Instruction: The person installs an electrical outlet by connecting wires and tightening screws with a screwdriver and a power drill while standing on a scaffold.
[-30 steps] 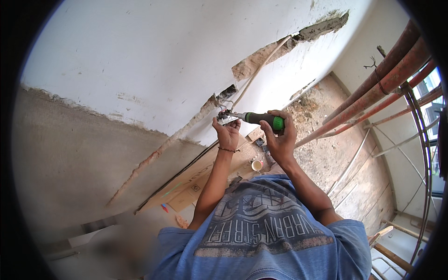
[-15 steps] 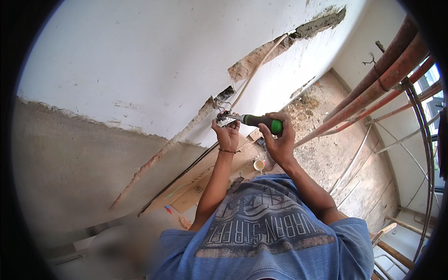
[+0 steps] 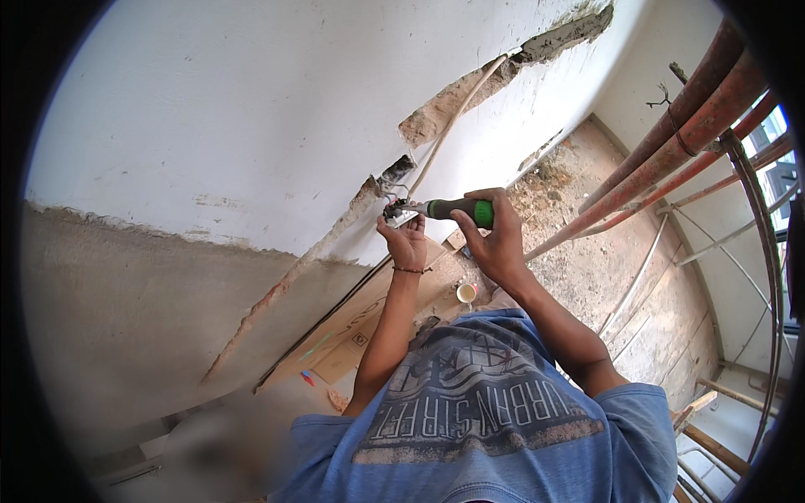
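My right hand (image 3: 501,243) grips a screwdriver (image 3: 457,209) by its black and green handle, the shaft pointing left. Its tip meets a small electrical fitting (image 3: 402,216), dark with a white part, which the fingers of my left hand (image 3: 407,246) hold from below. Thin wires (image 3: 399,191) run from the fitting to a chiselled hole (image 3: 396,172) in the wall. Just above hangs a pale cable (image 3: 454,121), coming down from a groove farther up. The exact contact of the tip is too small to make out.
Rusty red poles (image 3: 671,151) stand at the right. A white cup (image 3: 466,292) is below my hands, beside cardboard (image 3: 348,348) on the floor. Rubble (image 3: 558,197) lies along the wall's foot. Another chiselled groove (image 3: 289,281) runs down the wall at the left.
The screwdriver handle has swung a little more level, with my right hand rising slightly at its end. My left hand still holds the fitting. The whole view has shifted slightly.
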`<state>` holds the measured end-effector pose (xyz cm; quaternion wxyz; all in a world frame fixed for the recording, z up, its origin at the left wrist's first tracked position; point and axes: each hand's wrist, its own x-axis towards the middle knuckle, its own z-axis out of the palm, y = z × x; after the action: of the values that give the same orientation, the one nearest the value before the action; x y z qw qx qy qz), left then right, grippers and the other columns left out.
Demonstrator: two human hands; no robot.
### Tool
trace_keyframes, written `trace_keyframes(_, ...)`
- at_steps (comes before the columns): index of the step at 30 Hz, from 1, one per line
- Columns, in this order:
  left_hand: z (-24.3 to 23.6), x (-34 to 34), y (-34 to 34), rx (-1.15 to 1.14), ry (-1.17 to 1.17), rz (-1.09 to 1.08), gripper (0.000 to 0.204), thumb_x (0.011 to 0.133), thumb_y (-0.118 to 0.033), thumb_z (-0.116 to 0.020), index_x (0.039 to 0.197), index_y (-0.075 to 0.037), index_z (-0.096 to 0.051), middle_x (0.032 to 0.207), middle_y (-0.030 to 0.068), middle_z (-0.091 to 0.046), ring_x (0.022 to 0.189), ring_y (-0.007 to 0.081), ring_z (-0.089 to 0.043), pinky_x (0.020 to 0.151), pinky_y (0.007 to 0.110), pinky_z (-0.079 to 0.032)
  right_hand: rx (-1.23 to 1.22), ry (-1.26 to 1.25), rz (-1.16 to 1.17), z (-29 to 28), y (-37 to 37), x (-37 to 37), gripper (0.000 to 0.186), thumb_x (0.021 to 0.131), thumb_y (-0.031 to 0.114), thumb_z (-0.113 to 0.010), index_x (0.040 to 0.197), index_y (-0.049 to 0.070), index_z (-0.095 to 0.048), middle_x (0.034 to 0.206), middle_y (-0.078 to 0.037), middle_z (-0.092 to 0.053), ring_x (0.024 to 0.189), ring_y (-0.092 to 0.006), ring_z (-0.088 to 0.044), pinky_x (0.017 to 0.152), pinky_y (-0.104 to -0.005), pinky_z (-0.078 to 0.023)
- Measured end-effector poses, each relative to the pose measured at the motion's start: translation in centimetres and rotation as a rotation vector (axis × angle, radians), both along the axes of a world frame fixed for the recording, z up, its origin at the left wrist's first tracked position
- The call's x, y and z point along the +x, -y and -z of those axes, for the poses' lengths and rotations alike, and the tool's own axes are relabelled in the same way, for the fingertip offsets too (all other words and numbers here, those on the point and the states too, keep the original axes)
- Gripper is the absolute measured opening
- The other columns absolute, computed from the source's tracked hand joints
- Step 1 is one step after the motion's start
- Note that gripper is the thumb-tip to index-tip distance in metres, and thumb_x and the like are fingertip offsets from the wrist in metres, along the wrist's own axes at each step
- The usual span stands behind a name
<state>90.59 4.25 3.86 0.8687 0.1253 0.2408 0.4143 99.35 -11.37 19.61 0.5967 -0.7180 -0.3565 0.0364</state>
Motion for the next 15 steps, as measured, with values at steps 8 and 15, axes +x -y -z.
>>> trace_keyframes(8,0.4,0.0,-0.2,0.015,-0.005,-0.005,0.054,0.094,-0.054,-0.046,0.122,-0.009,-0.051,0.121,0.0116,-0.055,0.114,0.0251,-0.051,0.097,0.039,-0.042,-0.159,0.216,-0.32,-3.1,1.8,2.7,0.031,0.089,0.021,-0.066,0.111,0.003,-0.053,0.091,-0.019,-0.063,0.079,-0.0346,-0.064,0.07,-0.0422,-0.051)
trace_keyframes(15,0.7,-0.2,-0.3,0.023,-0.02,0.005,0.06,0.091,-0.057,-0.048,0.124,-0.008,-0.05,0.123,0.0131,-0.054,0.115,0.0262,-0.05,0.098,0.038,-0.041,-0.404,0.087,-0.218,-3.7,1.6,2.2,0.038,0.085,0.014,-0.065,0.121,0.008,-0.054,0.105,-0.014,-0.057,0.088,-0.0331,-0.064,0.074,-0.0413,-0.053)
